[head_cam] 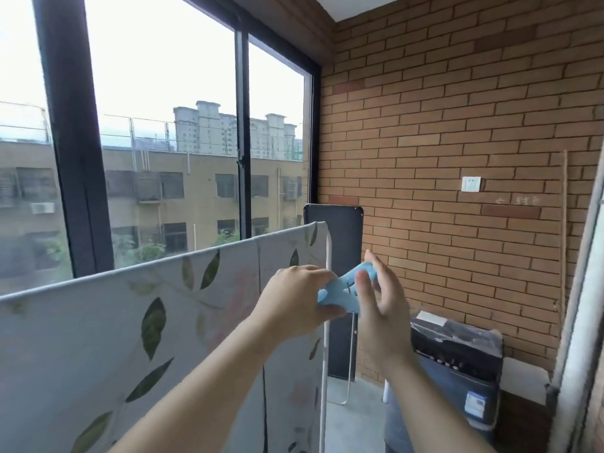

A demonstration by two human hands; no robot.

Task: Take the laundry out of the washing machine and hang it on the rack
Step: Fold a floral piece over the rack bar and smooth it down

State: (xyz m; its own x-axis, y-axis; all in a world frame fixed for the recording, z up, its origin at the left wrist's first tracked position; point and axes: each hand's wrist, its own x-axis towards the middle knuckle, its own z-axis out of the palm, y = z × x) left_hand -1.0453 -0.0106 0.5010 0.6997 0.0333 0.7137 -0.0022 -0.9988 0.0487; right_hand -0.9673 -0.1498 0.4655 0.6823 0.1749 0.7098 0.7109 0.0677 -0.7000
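Note:
A pale grey sheet printed with green leaves (137,322) hangs over the top bar of a white drying rack (327,250), filling the lower left. My left hand (294,299) grips a light blue plastic clothes peg (343,289) just right of the sheet's right end, near the rack's upright. My right hand (382,305) is at the peg's other end, fingers spread and touching it. The washing machine is not in view.
A large dark-framed window (242,125) runs behind the rack. A brick wall (457,125) is on the right, with a dark panel (340,289) leaning in the corner and a plastic-wrapped black appliance (457,361) on the floor. A white pole (585,289) stands at far right.

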